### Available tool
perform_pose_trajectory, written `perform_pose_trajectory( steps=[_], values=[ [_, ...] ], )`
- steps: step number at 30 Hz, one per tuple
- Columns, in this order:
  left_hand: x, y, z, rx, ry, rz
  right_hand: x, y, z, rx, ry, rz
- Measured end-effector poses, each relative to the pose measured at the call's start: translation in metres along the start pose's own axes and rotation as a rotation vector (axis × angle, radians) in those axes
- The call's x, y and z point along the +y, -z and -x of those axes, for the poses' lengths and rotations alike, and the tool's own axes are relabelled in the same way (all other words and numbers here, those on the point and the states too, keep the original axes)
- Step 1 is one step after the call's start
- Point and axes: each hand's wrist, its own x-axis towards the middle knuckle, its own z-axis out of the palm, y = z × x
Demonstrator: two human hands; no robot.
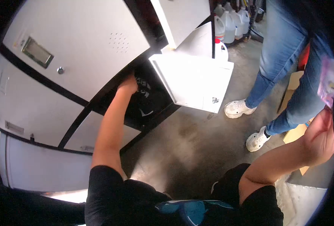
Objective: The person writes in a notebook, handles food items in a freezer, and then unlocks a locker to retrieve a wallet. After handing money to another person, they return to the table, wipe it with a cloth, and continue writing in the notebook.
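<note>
My left hand [128,85] reaches into an open, dark locker compartment, next to black items with white lettering [142,88]. Its fingers are lost in the shadow, so what they hold, if anything, is hidden. Lower in the same compartment lies a black item with a white swoosh mark [146,112]. At the far right, my right hand [320,137] is raised, its fingers closed on the lower end of a pink, see-through packet [328,83]. The frame's dark edge cuts off part of that hand and the packet.
The open white locker door [201,81] swings out over the concrete floor [174,147]. Shut white locker doors [76,41] line the left. A person in jeans [280,49] stands close on the right, near cardboard [295,132]. Several plastic jugs [229,26] stand at the back.
</note>
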Motion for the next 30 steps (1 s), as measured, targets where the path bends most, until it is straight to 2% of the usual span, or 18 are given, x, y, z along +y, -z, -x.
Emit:
perform_pose_trajectory(
  steps=[2, 3, 6, 8, 9, 10, 12, 14, 17, 21, 23, 27, 30],
  values=[
    [0.009, 0.011, 0.020, 0.065, -0.080, 0.038, 0.001, -0.001, 0.010, 0.153, -0.173, -0.142],
    [0.012, 0.020, 0.031, 0.094, -0.114, 0.056, 0.003, 0.006, 0.016, 0.115, -0.162, 0.015],
    [0.039, 0.054, 0.066, -0.117, -0.104, 0.009, -0.003, 0.004, 0.017, 0.120, -0.265, 0.120],
    [0.069, 0.075, 0.100, -0.096, -0.298, 0.145, -0.001, 0.006, 0.017, 0.074, -0.173, 0.310],
    [0.088, 0.080, 0.115, 0.012, -0.417, 0.265, 0.004, 0.011, 0.017, 0.007, -0.014, 0.512],
    [0.107, 0.085, 0.126, 0.120, -0.529, 0.390, 0.011, 0.014, 0.018, -0.027, 0.050, 0.587],
    [0.143, 0.095, 0.134, 0.526, -0.886, 0.491, 0.024, 0.022, 0.019, -0.082, 0.187, 0.733],
    [0.178, 0.106, 0.131, 0.709, -1.023, 0.448, 0.022, 0.018, 0.021, -0.066, 0.167, 0.723],
    [0.218, 0.101, 0.119, 0.755, -0.875, 0.489, 0.019, 0.010, 0.021, -0.032, 0.154, 0.692],
    [0.221, 0.101, 0.132, 0.626, -0.793, 0.486, 0.021, 0.012, 0.017, -0.033, 0.213, 0.562],
    [0.207, 0.097, 0.150, 0.572, -0.786, 0.502, 0.027, 0.016, 0.018, -0.030, 0.255, 0.549],
    [0.155, 0.076, 0.190, 0.679, -0.819, 0.530, 0.035, 0.017, 0.013, -0.039, 0.461, 0.603],
    [0.110, 0.049, 0.214, 0.764, -0.768, 0.579, 0.040, 0.008, 0.015, -0.055, 0.410, 0.495]
  ],
)
